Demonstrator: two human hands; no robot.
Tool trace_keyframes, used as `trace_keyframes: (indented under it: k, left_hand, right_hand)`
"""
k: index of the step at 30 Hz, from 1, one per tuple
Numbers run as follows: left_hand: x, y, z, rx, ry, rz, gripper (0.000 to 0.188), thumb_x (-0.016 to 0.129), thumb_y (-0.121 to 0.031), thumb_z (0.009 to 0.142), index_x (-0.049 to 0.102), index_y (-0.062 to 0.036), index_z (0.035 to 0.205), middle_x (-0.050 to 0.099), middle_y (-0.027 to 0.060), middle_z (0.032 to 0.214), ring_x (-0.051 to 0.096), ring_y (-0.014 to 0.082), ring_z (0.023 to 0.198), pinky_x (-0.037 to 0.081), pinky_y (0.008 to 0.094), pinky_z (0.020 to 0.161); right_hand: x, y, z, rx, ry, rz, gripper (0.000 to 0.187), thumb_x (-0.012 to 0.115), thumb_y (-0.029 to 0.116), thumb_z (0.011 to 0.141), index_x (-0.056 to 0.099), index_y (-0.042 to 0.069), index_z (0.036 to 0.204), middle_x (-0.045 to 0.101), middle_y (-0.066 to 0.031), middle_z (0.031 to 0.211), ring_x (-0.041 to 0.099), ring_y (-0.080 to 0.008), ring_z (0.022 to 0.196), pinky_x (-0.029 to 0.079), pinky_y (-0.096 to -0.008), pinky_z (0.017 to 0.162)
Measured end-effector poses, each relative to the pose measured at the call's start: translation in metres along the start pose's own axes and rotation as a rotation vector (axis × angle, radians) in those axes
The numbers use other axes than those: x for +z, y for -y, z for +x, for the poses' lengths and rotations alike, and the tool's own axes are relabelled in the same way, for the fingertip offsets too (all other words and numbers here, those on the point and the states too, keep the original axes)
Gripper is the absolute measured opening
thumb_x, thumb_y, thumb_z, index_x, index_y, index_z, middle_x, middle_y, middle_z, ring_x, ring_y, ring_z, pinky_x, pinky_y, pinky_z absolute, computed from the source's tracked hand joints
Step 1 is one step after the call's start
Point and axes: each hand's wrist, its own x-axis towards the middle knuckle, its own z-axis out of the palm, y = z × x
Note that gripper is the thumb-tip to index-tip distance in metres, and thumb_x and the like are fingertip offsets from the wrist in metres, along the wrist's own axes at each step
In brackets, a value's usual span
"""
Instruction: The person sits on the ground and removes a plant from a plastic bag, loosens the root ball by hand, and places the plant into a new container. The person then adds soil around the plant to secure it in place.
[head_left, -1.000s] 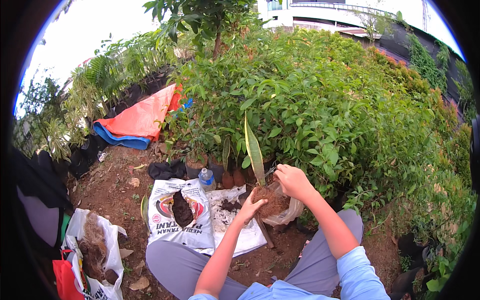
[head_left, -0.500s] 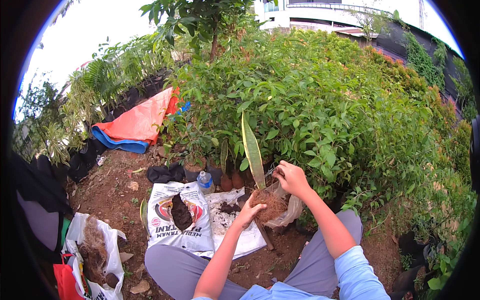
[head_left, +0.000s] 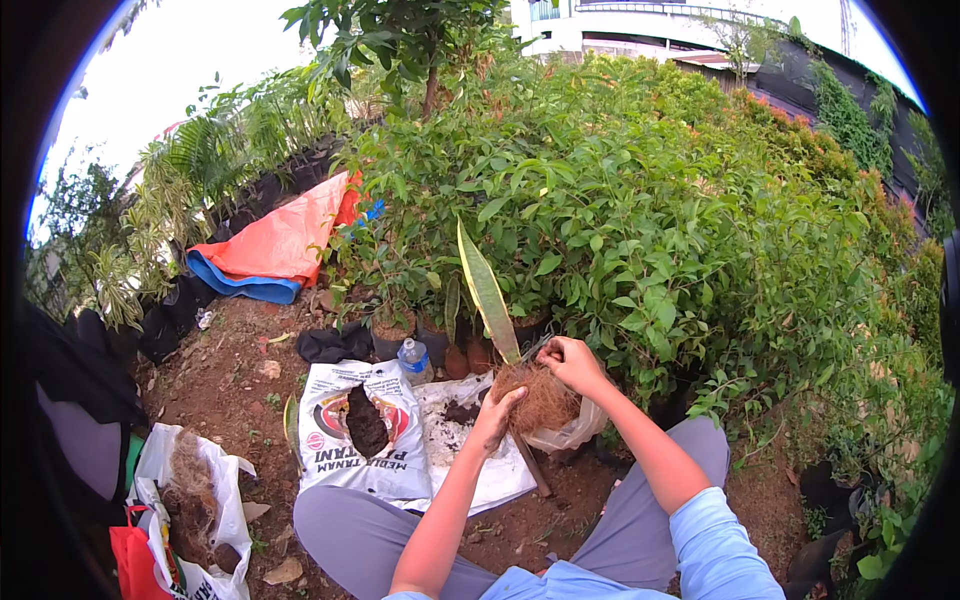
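A clump of brown coconut fibre (head_left: 545,398) is wrapped round the base of a snake plant leaf (head_left: 484,290), which leans up and to the left with yellow edges. My left hand (head_left: 494,415) grips the clump's left side, thumb on the fibre. My right hand (head_left: 570,362) has its fingers pinched together at the clump's upper right, against the fibre. Behind and under the fibre shows a translucent plastic bag (head_left: 580,428); whether a hand also holds it I cannot tell.
A torn white sack (head_left: 390,480) of dark soil lies front left, beside a soil-dusted white sheet (head_left: 440,455) and a water bottle (head_left: 414,360). Another white sack (head_left: 228,520) with fibre sits far left. Leafy potted plants (head_left: 620,230) crowd the back; an orange tarp (head_left: 280,240) lies behind left.
The leaf has tilted further left. The fibre clump has turned and risen slightly between my hands, and my right hand has come down onto it.
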Motion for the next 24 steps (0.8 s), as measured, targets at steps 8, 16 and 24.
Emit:
trace_keyframes:
  k: [8, 16, 24]
  left_hand:
    - [-0.002, 0.0, 0.002, 0.04, -0.059, -0.011, 0.034, 0.061, -0.019, 0.082, 0.05, -0.0015, 0.11, 0.058, 0.0053, 0.1, 0.056, 0.0145, 0.091, 0.047, 0.029, 0.078]
    - [-0.011, 0.003, 0.01, 0.042, -0.077, -0.101, 0.042, 0.06, -0.018, 0.08, 0.044, -0.0031, 0.116, 0.055, 0.0105, 0.107, 0.058, 0.0231, 0.096, 0.051, 0.0381, 0.077]
    - [-0.023, -0.011, 0.013, -0.065, -0.077, -0.387, 0.039, 0.053, -0.028, 0.085, 0.043, -0.0069, 0.116, 0.056, 0.0074, 0.108, 0.058, 0.0225, 0.095, 0.051, 0.0388, 0.08]
  right_hand:
    - [0.015, -0.018, 0.001, 0.115, 0.126, 0.097, 0.019, 0.063, 0.014, 0.075, 0.061, -0.003, 0.083, 0.062, -0.0083, 0.073, 0.055, -0.0141, 0.067, 0.045, -0.0282, 0.063]
    - [0.043, -0.045, -0.009, 0.277, 0.157, 0.63, 0.024, 0.063, 0.014, 0.074, 0.061, -0.003, 0.091, 0.059, -0.0043, 0.069, 0.05, -0.0122, 0.056, 0.039, -0.0254, 0.051]
    - [0.047, -0.027, -0.017, 0.509, 0.258, 0.588, 0.029, 0.065, 0.01, 0.073, 0.059, -0.003, 0.097, 0.062, -0.0046, 0.085, 0.057, -0.0135, 0.075, 0.046, -0.0274, 0.068]
